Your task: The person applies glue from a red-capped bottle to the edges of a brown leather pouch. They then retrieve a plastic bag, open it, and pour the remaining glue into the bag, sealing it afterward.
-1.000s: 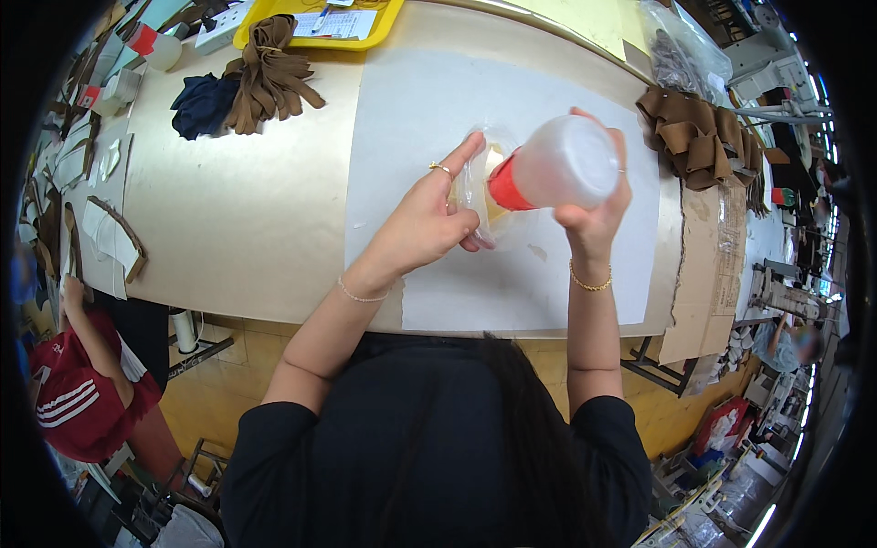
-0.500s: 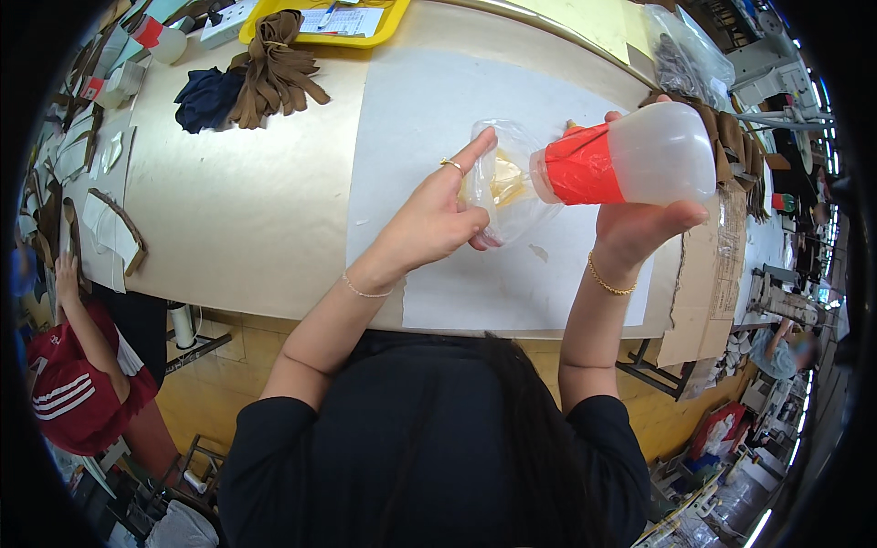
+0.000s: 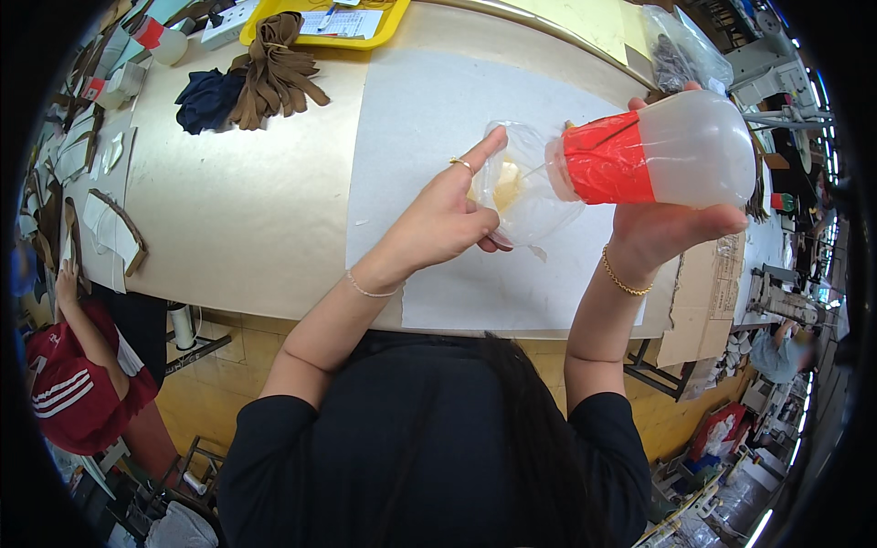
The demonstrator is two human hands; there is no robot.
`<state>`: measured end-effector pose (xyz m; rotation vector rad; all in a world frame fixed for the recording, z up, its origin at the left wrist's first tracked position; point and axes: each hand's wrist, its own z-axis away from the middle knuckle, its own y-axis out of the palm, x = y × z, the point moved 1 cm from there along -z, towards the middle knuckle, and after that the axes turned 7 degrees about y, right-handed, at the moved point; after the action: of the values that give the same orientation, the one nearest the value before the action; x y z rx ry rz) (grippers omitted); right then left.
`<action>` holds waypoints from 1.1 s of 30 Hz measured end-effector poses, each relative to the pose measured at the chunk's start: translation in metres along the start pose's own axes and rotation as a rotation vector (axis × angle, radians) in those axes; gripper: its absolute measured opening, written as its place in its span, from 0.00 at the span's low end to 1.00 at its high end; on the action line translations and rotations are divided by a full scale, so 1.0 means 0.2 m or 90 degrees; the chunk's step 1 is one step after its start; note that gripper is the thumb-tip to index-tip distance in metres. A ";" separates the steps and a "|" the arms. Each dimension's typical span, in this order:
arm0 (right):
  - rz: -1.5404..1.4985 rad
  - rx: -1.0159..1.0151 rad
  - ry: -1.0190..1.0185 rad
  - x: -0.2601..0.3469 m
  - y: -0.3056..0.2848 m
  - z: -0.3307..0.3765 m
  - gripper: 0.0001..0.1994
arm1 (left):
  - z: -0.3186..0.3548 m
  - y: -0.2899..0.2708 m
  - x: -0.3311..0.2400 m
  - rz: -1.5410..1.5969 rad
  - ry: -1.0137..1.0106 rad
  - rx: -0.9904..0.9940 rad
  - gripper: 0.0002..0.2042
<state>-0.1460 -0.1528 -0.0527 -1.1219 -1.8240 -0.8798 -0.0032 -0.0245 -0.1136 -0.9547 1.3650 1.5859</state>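
Note:
My right hand (image 3: pixel 671 230) grips a large translucent plastic bottle (image 3: pixel 694 146) with a red band around its neck end, tipped on its side with the spout pointing left. My left hand (image 3: pixel 448 215) holds a small clear plastic container (image 3: pixel 525 196) up to that spout; a yellowish substance sits inside it. A thin stream runs from spout to container. Both are held above a white paper sheet (image 3: pixel 429 119) on the tan worktable (image 3: pixel 237 219).
A bundle of brown strips (image 3: pixel 274 78) and dark blue cloth (image 3: pixel 206 99) lie at the back left, by a yellow tray (image 3: pixel 320 23) with papers. Cut pieces (image 3: pixel 110 233) crowd the left edge. A person in red (image 3: pixel 78 384) sits at lower left. A clear bag (image 3: pixel 681 55) lies back right.
The bottle has been raised and tipped further onto its side, nearer the camera. My left hand keeps the small container at its spout.

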 end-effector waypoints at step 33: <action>0.381 0.107 -0.100 -0.01 -0.08 0.08 0.49 | -0.02 0.04 -0.01 0.004 -0.003 0.010 0.42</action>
<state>-0.1638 -0.1451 -0.0648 -1.5405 -1.5090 -0.2901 -0.0097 -0.0302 -0.1083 -0.9380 1.3757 1.5789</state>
